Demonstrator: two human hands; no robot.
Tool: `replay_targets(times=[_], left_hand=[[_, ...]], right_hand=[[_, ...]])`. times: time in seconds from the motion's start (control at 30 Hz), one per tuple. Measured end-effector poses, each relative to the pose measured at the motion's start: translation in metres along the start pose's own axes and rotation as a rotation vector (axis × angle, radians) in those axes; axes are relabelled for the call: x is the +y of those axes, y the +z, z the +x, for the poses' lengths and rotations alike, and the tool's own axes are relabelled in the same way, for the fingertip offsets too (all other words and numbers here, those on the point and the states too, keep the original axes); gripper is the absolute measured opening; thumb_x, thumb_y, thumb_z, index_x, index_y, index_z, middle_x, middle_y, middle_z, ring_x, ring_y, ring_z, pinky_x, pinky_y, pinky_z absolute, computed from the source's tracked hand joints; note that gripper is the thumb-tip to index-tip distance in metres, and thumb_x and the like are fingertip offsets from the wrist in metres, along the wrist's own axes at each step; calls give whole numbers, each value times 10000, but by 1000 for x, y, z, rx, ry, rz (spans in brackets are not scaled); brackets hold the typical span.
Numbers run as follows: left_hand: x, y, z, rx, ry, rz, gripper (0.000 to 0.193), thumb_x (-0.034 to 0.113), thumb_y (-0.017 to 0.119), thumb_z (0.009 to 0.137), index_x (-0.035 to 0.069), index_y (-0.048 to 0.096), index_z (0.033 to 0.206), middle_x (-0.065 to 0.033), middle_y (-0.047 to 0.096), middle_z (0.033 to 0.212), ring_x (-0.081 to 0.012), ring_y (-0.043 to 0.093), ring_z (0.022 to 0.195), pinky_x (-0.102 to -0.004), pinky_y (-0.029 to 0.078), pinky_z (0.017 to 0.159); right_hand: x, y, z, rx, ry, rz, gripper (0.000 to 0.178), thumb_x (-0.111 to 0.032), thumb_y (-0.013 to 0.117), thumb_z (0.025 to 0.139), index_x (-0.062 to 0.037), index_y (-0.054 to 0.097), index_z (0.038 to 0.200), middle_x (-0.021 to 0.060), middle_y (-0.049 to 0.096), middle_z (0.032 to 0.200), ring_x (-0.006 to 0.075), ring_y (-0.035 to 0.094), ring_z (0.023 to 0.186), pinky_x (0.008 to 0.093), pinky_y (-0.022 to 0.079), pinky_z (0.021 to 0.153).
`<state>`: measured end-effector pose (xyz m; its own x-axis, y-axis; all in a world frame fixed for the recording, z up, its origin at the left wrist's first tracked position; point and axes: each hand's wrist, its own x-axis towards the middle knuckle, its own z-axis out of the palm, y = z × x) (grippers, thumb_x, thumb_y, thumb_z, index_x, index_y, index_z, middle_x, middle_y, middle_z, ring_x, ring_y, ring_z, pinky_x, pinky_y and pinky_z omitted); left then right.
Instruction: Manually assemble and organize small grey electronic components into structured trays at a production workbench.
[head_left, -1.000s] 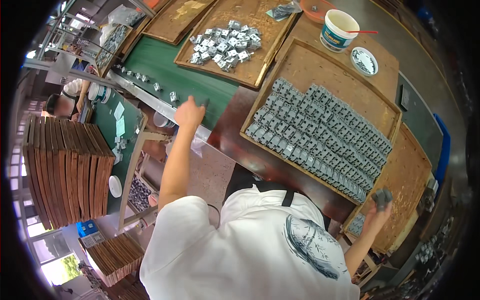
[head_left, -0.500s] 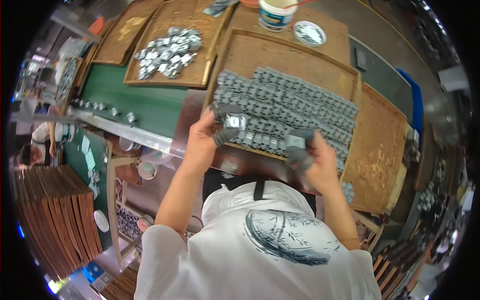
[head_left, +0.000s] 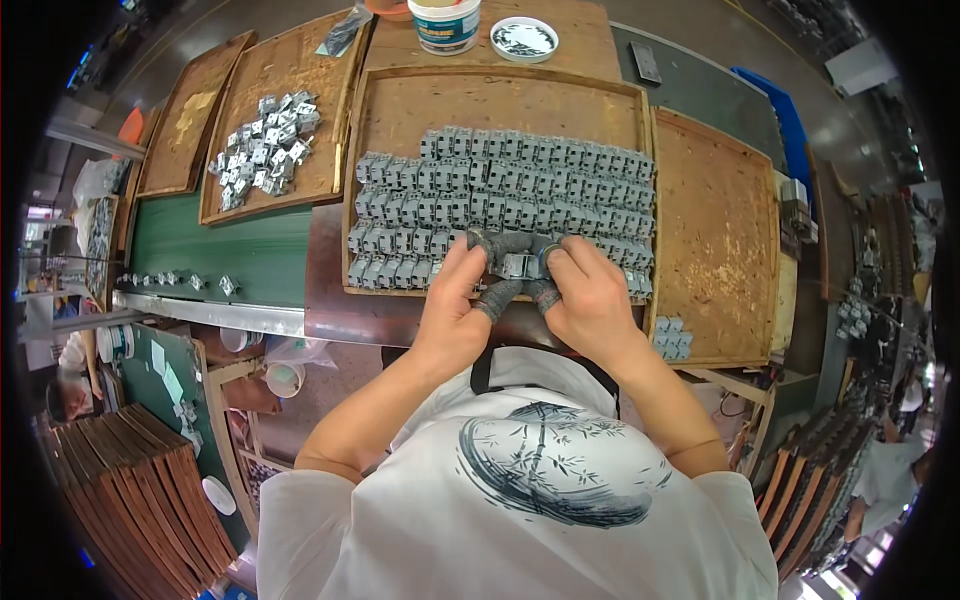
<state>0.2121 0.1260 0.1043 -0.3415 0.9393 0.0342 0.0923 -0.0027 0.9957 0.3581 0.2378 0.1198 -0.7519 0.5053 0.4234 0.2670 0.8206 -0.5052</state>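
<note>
Both my hands meet over the front edge of a wooden tray. Between their fingertips is a small shiny metal and grey block. My left hand is closed on its left side, and my right hand on its right. Dark grey coverings wrap the fingertips and hide part of the block. Under and beyond the hands, several rows of grey blocks stand packed side by side in the tray.
Left, another wooden tray holds heaped metal housings. A line of metal pieces lies on the green surface. A bucket and round white lid stand behind; a right-hand tray bears grey blocks.
My hands were apart, the left with a shiny metal piece and the right with a grey block. They have come together over the tray's front edge. The view has shifted too.
</note>
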Motion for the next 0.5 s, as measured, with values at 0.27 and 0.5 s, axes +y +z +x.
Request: replay_targets(times=[0.27, 0.5], left_hand=[[-9, 5, 15, -20, -48, -330, 444, -62, 599, 869, 23, 561, 1302, -72, 512, 1151, -176, 544, 1034, -266, 465, 870], [1, 10, 12, 17, 99, 203, 651, -48, 634, 711, 22, 509, 1346, -146, 500, 1161, -294, 517, 1036, -339, 470, 844]], right_hand=[[9, -4, 0, -45, 151, 148, 231, 2, 707, 671, 23, 590, 869, 157, 572, 867, 354, 595, 744, 410, 494, 622], [7, 11, -3, 59, 66, -26, 228, -21, 720, 693, 25, 590, 874, 162, 573, 868, 358, 599, 750, 422, 488, 623]])
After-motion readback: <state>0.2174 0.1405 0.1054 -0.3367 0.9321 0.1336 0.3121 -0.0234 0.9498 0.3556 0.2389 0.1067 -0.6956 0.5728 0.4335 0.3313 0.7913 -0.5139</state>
